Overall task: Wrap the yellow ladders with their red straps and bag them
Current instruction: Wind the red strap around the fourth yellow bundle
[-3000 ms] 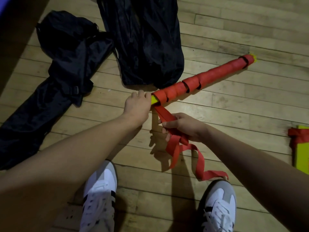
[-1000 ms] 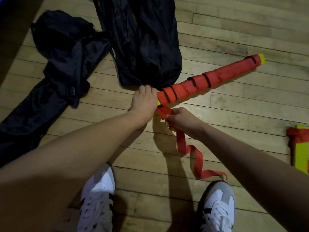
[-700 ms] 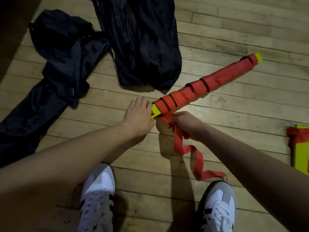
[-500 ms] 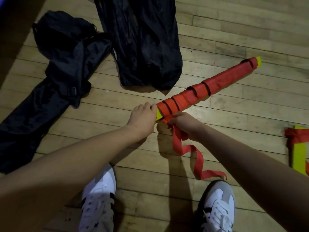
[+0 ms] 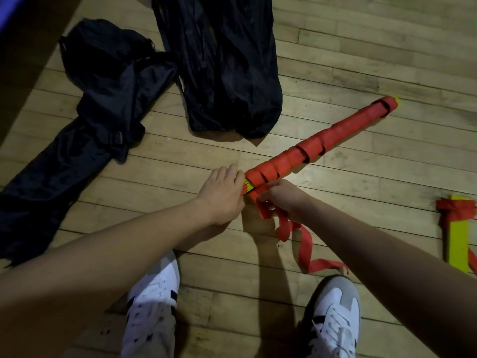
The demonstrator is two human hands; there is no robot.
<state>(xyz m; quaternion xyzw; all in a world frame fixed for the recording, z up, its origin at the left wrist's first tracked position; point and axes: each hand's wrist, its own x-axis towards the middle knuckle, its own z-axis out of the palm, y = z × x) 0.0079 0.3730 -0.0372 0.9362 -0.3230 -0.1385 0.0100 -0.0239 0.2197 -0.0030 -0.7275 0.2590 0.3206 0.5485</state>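
1. Head view: the left hand (image 5: 223,188) grips the near end of the strap-wrapped ladder bundle (image 5: 320,142), which lies diagonally on the wooden floor (image 5: 361,192)
2. The right hand (image 5: 285,198) pinches the loose red strap (image 5: 304,244) beside it
3. Two black bags (image 5: 219,63) lie beyond

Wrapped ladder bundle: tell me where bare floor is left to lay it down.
Bare floor lies between the wrapped ladder bundle and the second ladder. Also beyond the bundle, far right. Crowded upper left: two black bags.
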